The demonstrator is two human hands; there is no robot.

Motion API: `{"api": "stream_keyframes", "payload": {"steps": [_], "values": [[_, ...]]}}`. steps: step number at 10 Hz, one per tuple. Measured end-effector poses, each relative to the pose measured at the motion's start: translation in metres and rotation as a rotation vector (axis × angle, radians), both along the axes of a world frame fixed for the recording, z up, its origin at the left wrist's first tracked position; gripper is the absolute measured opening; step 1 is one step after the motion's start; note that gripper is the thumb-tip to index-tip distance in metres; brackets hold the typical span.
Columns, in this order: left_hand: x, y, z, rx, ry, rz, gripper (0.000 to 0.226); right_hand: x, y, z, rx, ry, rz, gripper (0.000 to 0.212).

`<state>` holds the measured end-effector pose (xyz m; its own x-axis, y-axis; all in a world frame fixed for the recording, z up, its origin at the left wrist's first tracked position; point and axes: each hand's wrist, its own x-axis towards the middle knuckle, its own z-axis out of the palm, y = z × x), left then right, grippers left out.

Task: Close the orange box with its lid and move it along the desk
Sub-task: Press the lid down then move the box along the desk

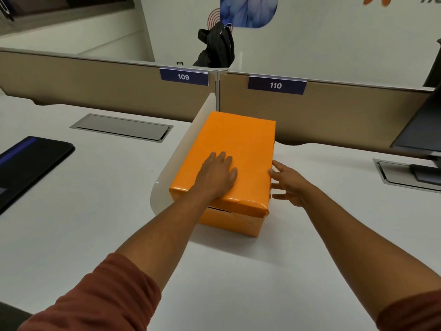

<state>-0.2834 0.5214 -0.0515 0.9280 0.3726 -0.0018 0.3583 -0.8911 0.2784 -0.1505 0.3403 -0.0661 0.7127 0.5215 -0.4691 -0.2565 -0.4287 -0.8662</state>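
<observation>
An orange box (235, 222) stands on the white desk (238, 271), against a white curved divider. Its orange lid (241, 142) lies on top, with a thin dark gap showing under the lid's near left edge. My left hand (218, 174) rests flat on the lid's near part, fingers spread. At the lid's right side my right hand (287, 183) touches the edge with its fingertips, fingers apart. Neither hand grips anything.
A white divider panel (176, 154) rises just left of the box. A beige partition (334, 111) with labels 109 and 110 closes the back. A dark pad (28, 161) lies far left, a cable hatch (121, 127) behind it, a monitor (420, 130) at the right.
</observation>
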Motion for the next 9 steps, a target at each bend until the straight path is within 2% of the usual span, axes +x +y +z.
{"api": "stream_keyframes", "payload": {"steps": [3,5,8,9], "values": [[-0.002,-0.005,-0.003,0.005,-0.01,0.03,0.06,-0.006,0.005,-0.002,0.001,-0.028,-0.027,0.058],[0.001,-0.015,0.008,-0.043,0.02,0.055,0.064,-0.022,-0.006,-0.006,0.005,-0.169,-0.119,0.058],[0.036,-0.094,0.017,-0.066,-0.142,-0.003,0.065,0.002,-0.102,0.01,-0.315,-0.833,-0.021,0.067],[0.056,-0.133,0.029,-0.055,-0.225,-0.047,0.066,0.02,-0.14,0.026,-0.374,-0.967,-0.039,0.068]]}}
